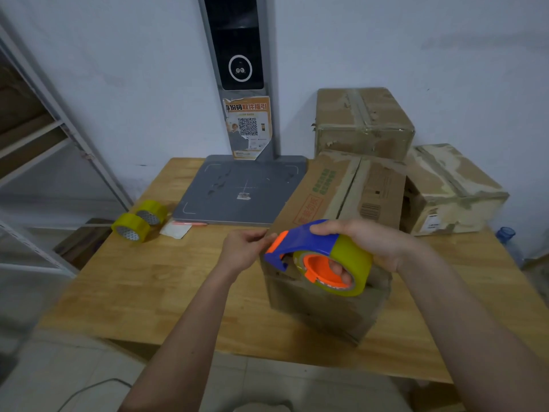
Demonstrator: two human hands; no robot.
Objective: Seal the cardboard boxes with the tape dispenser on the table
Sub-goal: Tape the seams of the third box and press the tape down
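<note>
Both hands were over the front cardboard box (323, 304): right hand (368, 242) gripped the tape dispenser (320, 257), left hand (246, 251) fingers pinched at its orange front edge.

- We see a plain pale wall (416, 40) behind the wooden counter (142, 281).
- At our left stands a white metal shelving rack (44, 138).
- Below us, a light tiled floor (74, 367) with a thin cable (89, 388) lying across it.
- The light is dim and even.
</note>
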